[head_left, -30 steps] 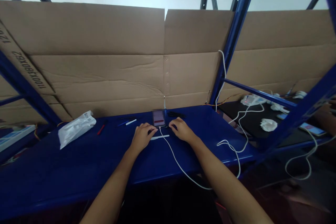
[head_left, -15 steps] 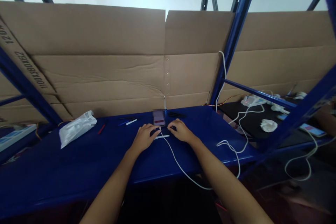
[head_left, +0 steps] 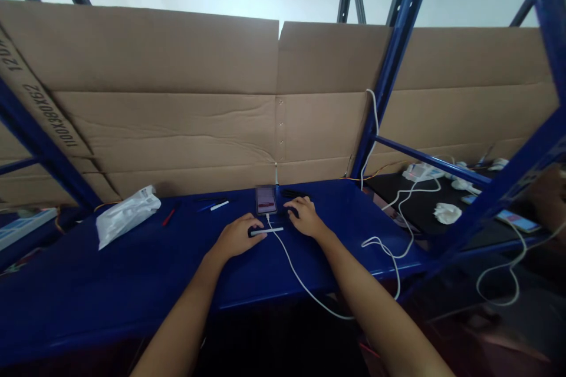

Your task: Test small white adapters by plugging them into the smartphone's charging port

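Corrugated cardboard sheets (head_left: 177, 129) are stood up behind the bench, creased and seamed, with printing partly cut off at the left edge. Blue perforated steel racking (head_left: 400, 53) is run in front of and beside them. A glossy blue steel shelf (head_left: 110, 283) is taken up by most of the work area; its near edge drops into shadow. A black surface (head_left: 424, 206) is seen to the right, holding a white power strip (head_left: 420, 172), crumpled white paper (head_left: 447, 213) and a lit phone (head_left: 517, 221). Another person's hand (head_left: 546, 200) is cut off at the right edge, blurred behind the racking. A creased white plastic bag (head_left: 126, 218) lies at the left, near a red stick (head_left: 168, 218). A dark-cased smartphone (head_left: 265, 200) lies flat at the shelf's back, with a white charging cable (head_left: 300, 283) looping from its lower end over the shelf edge. Both hands are close to it: the left hand (head_left: 236, 237) is at a thin white strip (head_left: 267, 231), and the right hand (head_left: 305, 218) is over a dark item, mostly hidden. Left fingers (head_left: 259, 234) and right fingers (head_left: 292, 205) are curled and held close together; any pinch cannot be made out.
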Demonstrator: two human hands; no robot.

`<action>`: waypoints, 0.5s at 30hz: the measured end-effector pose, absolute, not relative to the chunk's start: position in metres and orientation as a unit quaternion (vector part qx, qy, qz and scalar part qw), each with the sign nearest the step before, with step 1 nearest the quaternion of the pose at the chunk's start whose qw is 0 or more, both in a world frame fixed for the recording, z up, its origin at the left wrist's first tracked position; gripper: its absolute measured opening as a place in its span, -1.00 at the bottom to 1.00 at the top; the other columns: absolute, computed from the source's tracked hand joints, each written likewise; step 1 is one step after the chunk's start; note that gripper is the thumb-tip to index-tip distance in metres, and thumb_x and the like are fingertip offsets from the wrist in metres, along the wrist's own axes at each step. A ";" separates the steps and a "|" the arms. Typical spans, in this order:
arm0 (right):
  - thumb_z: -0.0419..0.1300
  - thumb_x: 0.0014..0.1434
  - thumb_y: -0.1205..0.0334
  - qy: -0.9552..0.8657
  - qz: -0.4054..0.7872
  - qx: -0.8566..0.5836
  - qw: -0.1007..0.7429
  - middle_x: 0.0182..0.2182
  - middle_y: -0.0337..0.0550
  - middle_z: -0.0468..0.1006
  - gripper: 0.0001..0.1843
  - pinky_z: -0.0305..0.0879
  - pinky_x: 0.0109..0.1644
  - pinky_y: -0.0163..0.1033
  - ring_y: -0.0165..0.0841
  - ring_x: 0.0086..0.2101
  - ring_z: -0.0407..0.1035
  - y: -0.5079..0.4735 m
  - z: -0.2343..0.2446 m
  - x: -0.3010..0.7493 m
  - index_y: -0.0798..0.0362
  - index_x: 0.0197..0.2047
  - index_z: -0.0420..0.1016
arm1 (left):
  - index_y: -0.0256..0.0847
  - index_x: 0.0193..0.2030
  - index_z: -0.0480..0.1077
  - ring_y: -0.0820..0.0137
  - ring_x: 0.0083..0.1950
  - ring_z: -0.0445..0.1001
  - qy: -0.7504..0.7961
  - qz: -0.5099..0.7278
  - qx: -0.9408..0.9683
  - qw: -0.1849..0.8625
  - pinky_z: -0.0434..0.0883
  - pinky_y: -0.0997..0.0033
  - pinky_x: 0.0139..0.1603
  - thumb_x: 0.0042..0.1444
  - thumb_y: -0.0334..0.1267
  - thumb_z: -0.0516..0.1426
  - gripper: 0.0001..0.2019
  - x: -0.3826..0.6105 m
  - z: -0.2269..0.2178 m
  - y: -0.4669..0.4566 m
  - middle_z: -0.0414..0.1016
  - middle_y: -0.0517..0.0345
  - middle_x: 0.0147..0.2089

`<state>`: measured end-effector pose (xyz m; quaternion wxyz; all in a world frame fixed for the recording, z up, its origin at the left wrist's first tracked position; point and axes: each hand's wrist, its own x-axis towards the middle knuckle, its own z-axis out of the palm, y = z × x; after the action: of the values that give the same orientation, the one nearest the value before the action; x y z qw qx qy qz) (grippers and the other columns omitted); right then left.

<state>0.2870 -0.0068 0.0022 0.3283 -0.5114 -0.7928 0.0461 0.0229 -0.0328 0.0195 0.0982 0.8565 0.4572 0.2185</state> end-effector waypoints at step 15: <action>0.29 0.21 0.23 -0.781 0.085 -0.547 0.290 -0.10 -0.13 0.55 -0.82 0.09 0.04 -0.11 -0.17 0.00 0.28 0.008 -0.009 0.275 -0.08 -0.09 0.59 | -0.09 -0.15 0.59 0.41 -0.33 0.42 0.413 0.309 0.843 0.151 0.39 0.40 -0.24 0.26 -0.02 0.17 -0.75 0.012 0.016 -0.020 0.47 0.13 -0.20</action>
<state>0.2754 0.0082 -0.0095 0.2903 -0.5465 -0.7809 0.0851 0.0123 -0.0203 0.0164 0.1510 0.8433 0.4131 0.3087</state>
